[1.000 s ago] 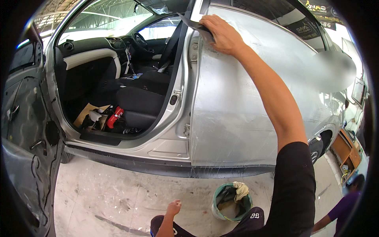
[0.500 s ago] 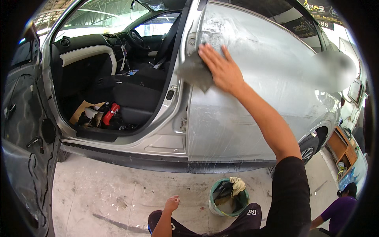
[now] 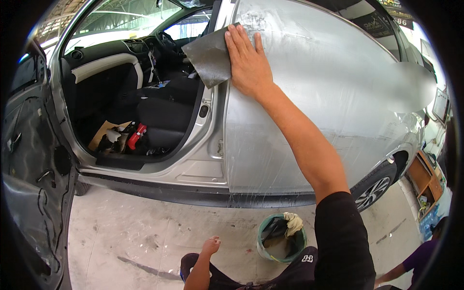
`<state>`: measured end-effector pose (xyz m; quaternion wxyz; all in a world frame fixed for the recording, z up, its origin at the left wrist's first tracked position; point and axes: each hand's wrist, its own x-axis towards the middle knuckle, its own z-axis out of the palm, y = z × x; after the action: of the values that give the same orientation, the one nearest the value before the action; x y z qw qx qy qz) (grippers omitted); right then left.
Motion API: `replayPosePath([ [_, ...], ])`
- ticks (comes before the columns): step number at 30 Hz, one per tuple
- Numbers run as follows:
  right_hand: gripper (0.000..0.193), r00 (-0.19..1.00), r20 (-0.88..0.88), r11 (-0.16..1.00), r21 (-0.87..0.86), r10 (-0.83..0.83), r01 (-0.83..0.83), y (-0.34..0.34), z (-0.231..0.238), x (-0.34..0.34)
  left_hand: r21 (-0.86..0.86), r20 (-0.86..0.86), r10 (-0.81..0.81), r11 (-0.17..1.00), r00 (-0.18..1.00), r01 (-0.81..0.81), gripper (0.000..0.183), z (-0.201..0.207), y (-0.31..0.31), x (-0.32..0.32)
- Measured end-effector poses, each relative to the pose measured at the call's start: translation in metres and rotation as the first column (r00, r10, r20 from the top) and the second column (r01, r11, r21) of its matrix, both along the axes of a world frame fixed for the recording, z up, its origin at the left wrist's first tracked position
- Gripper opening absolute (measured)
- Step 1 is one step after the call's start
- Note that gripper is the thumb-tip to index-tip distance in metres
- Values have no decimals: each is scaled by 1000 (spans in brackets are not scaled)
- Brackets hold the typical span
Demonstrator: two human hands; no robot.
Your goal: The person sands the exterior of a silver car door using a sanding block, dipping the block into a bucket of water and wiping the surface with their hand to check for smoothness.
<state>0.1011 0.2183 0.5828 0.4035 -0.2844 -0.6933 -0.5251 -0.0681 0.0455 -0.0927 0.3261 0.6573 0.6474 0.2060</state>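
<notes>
Fingers outstretched, my right hand (image 3: 248,63) presses flat on the front edge of a silver car door (image 3: 290,116). It holds a dark grey sheet of sandpaper (image 3: 210,57), whose free part juts left past the edge toward the open cabin; the rest is hidden under the hand. Wet streaks run down the dull panel, and darker smudges show near its top. My left hand (image 3: 211,245) hangs low by my thigh, fingers curled, with no object showing in it.
A green bucket (image 3: 261,251) stands on the floor below the door, with dark material and a beige cloth (image 3: 293,223) at its rim. On the left, a stripped front door (image 3: 34,145) stands open. Another person's purple sleeve (image 3: 418,261) shows at lower right.
My right hand has moved up and left along the door with the sandpaper, which now juts past the door's front edge. My left hand stays low.
</notes>
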Motion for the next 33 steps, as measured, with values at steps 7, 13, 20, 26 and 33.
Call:
replayPosePath([
  [7, 59, 994, 90, 997, 61, -57, 51, -3, 5, 14, 107, -110, -42, 993, 993, 53, 39, -15, 0, -19],
  [13, 58, 1000, 10, 1000, -14, -5, 6, 3, -22, 21, 10, 39, -17, 1000, 999, 17, 39, 10, -9, -6],
  [20, 56, 998, 51, 1000, 6, 26, -26, -5, 10, 9, 37, 38, 24, 999, 999, -26, 38, 13, -7, -5],
  [26, 77, 978, 210, 994, -109, 0, 24, -9, 18, 32, 12, 71, 29, 999, 997, -30, 38, 16, -8, -6],
  [33, 73, 961, 276, 996, -74, -28, 50, -10, 31, 44, -9, 87, 73, 997, 993, -73, 39, 19, -8, -3],
])
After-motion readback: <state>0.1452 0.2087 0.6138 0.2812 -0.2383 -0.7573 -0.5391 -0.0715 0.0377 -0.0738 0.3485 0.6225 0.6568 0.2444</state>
